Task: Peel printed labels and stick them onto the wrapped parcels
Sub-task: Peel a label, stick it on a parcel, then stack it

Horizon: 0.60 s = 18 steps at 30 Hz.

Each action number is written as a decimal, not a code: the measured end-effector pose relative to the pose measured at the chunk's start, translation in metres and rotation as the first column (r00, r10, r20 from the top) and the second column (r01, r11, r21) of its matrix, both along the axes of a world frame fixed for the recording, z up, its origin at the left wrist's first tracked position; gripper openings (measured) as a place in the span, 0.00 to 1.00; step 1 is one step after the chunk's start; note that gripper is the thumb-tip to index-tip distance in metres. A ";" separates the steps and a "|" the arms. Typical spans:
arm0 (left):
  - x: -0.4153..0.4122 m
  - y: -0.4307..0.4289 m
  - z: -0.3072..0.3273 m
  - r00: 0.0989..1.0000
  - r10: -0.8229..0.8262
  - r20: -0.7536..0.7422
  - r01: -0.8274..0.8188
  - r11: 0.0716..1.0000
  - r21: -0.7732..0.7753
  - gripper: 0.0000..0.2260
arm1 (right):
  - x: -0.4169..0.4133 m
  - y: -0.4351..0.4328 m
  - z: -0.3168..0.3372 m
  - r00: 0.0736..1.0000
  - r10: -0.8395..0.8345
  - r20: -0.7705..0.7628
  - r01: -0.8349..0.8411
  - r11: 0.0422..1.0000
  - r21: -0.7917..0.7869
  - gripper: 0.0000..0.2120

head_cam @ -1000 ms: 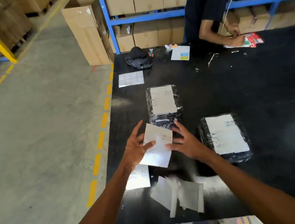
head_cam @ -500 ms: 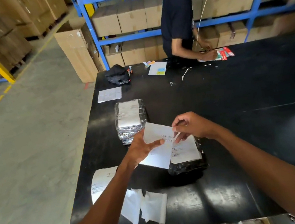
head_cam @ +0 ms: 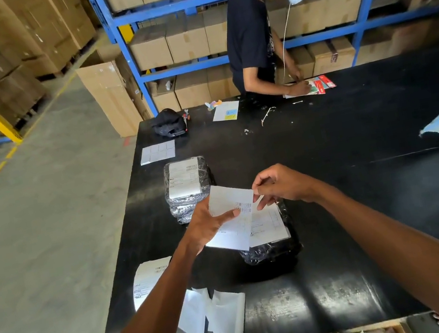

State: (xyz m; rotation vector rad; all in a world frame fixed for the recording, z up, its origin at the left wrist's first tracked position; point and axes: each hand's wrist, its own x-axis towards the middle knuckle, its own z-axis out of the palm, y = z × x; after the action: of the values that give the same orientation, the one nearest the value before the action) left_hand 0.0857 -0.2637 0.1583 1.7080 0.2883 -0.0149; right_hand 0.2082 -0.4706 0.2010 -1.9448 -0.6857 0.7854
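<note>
Left hand (head_cam: 207,223), right hand (head_cam: 282,185) pinching label (head_cam: 232,213)

White label (head_cam: 232,216) held tilted above wrapped, labelled parcel (head_cam: 272,244).

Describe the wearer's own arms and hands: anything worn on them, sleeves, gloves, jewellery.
Both forearms are bare from the lower frame edge to the wrists, with no sleeve showing anywhere in view. The left hand and right hand wear no gloves. No watch, bracelet or ring can be made out on either wrist or on the visible fingers.
</note>
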 end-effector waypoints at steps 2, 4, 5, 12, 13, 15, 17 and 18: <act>-0.002 0.000 0.001 1.000 0.004 0.004 -0.004 1.000 0.001 0.18 | -0.001 0.002 0.001 1.000 -0.007 -0.007 0.007 1.000 0.012 0.07; -0.004 0.001 0.002 1.000 0.009 0.006 -0.009 1.000 0.002 0.17 | -0.001 0.004 0.002 1.000 -0.010 -0.015 0.011 1.000 0.010 0.07; -0.004 0.002 0.002 1.000 0.010 0.008 -0.010 1.000 0.003 0.17 | -0.001 0.005 0.003 1.000 -0.011 -0.017 0.011 1.000 0.006 0.07; -0.008 0.002 0.003 0.999 0.030 0.009 -0.030 1.000 -0.001 0.17 | 0.001 0.010 0.003 0.999 0.033 0.015 -0.032 0.999 -0.022 0.08; -0.008 0.002 0.003 1.000 0.029 0.011 -0.029 1.000 0.001 0.17 | 0.002 0.010 0.002 0.999 0.040 0.014 -0.040 0.999 -0.027 0.08; -0.008 0.001 0.004 0.999 0.029 0.012 -0.030 1.000 0.008 0.16 | 0.004 0.010 0.002 0.999 0.053 0.011 -0.053 0.998 -0.033 0.09; -0.008 0.001 0.003 1.000 0.026 0.016 -0.027 1.000 0.011 0.17 | 0.004 0.009 0.003 0.998 0.061 0.013 -0.061 0.998 -0.033 0.09; -0.007 0.001 0.002 0.999 0.028 0.016 -0.028 0.999 0.017 0.17 | 0.004 0.009 0.004 0.998 0.064 0.018 -0.064 0.997 -0.034 0.09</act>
State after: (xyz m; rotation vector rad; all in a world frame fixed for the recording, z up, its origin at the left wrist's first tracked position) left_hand 0.0786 -0.2630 0.1606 1.7205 0.3016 0.0217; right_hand 0.2123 -0.4621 0.2049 -1.9714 -0.7542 0.8231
